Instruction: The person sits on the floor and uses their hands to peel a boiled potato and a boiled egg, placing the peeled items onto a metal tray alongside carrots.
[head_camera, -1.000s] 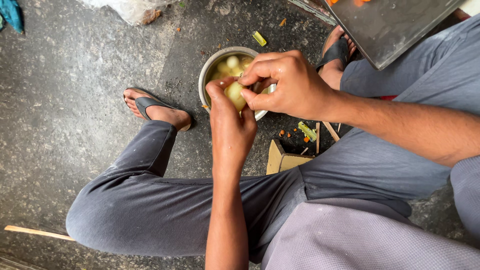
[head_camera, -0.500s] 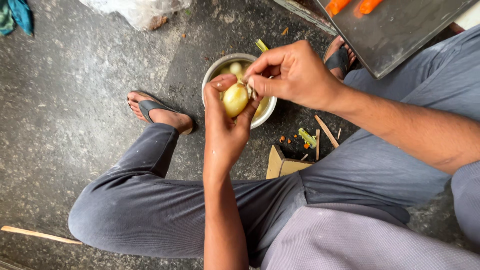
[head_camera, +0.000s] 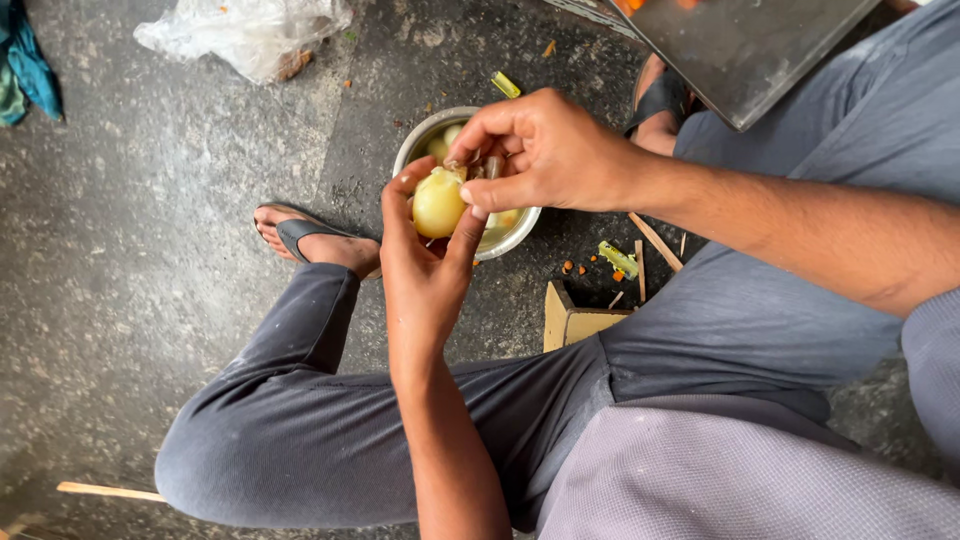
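I'm cupping the pale yellow peeled round vegetable (head_camera: 438, 203) in my left hand (head_camera: 425, 270), fingers clamped round it, frame centre, just over the round steel bowl (head_camera: 510, 235). My right hand (head_camera: 545, 150) is pinching at its top from the upper right, fingertips together. Long axis is running roughly vertical in frame; right hand is nearer the tip.

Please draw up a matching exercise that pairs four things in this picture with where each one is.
Things:
1. pale yellow peeled potato
2. round steel bowl
3. crumpled clear plastic bag
4. flat grey metal tray

Places:
A. top right, above the knee
B. in the left hand
C. on the floor, under both hands
D. on the floor, top left

Pairs: 1-B, 2-C, 3-D, 4-A
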